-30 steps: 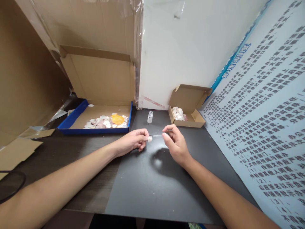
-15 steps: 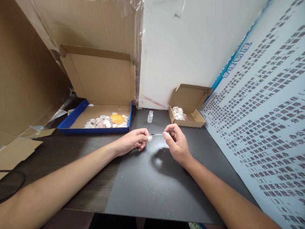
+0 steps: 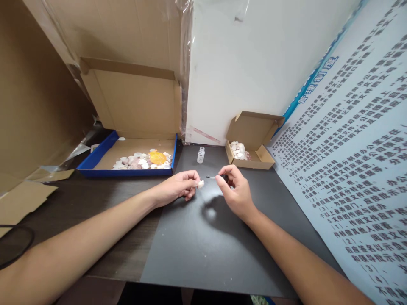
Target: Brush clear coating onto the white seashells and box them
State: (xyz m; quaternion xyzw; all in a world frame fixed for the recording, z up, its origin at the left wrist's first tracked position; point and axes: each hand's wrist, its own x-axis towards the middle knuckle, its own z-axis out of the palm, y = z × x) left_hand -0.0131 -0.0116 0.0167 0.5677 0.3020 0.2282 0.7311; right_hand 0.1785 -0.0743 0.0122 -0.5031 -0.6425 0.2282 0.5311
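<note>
Between its thumb and fingers, my left hand (image 3: 180, 186) pinches a small whitish shell (image 3: 200, 184) above the dark grey mat. My right hand (image 3: 234, 189) is closed around the black cap of a brush (image 3: 212, 177), whose thin pale stem points left. The brush's dark tip is a short way right of the shell, apart from it. Beyond both hands stands a small clear glass bottle (image 3: 201, 155) with a white label, upright and uncapped.
At the back left, an open blue-edged cardboard box (image 3: 127, 173) holds many shells and an orange piece (image 3: 157, 157). A smaller brown box (image 3: 254, 164) with pale shells stands back right. Cardboard panels and a printed poster (image 3: 349, 140) flank the table. A black cable (image 3: 30, 243) loops at left.
The brush tip has moved right, away from the shell it was at. The shell has turned slightly in my left hand. The bottle and boxes stay in place.
</note>
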